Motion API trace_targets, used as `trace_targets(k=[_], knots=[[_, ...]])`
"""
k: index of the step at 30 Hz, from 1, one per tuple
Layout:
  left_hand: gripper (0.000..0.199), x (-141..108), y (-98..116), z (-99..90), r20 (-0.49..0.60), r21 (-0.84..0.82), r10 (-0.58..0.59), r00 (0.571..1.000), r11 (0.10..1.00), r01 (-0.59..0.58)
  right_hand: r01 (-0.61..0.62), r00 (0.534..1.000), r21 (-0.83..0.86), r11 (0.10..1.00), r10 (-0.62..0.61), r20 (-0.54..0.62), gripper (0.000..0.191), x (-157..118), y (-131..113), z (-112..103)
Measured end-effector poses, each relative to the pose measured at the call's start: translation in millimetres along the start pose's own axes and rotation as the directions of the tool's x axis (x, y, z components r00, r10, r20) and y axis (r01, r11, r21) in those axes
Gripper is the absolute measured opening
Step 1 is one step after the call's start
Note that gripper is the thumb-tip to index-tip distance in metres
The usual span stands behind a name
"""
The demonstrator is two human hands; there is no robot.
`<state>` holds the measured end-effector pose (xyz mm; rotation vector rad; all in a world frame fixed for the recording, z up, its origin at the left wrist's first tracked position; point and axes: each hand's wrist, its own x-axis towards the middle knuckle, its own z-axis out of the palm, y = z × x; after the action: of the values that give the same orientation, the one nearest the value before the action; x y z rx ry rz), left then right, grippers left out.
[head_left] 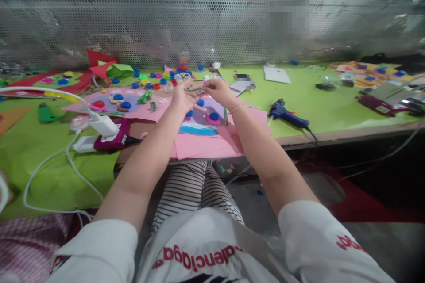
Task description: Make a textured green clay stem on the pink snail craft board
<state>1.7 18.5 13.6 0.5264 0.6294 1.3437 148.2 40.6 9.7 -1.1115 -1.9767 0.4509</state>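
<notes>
Above the pink sheet (206, 148), my left hand (183, 97) is closed on a thin green clay-like strip (193, 89). My right hand (217, 90) pinches at the strip's right end, close to the left fingers. Beneath both hands lies a lilac and blue picture (199, 129) on the pink sheet. It carries blue bottle caps, one of them a cap (214, 116) with a pink clay-like base. Another green strip (226, 116) runs upright along the picture's right side, beside my right wrist. My fingertips partly cover the held strip.
A blue glue gun (287, 115) lies to the right, its cord over the table edge. On the left sit a purple power strip (114, 135) and white cables. Loose bottle caps (156, 86) and another pink picture (99, 108) lie behind. A perforated metal panel (166, 13) rises at the back.
</notes>
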Motion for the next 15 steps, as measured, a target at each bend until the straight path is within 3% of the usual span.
trace_targets(k=[8, 12, 15], knots=[[0.007, 2, -6, 3.0, -0.106, 0.177, -0.004, 0.994, 0.984, 0.023, -0.041, 0.994, -0.023, 0.999, 0.038, -0.1, 0.014, 3, 7, -13], [0.021, 6, -9, 2.6, -0.14, 0.242, 0.064, 0.988, 0.97, -0.028, -0.033, 0.992, -0.05, 0.998, 0.027, -0.12, 0.017, 2, 9, -20], [0.024, 8, -10, 0.9, -0.137, 0.278, 0.108, 0.985, 0.958, -0.066, -0.015, 0.998, -0.099, 0.995, 0.008, -0.069, 0.021, 1, 10, -22]])
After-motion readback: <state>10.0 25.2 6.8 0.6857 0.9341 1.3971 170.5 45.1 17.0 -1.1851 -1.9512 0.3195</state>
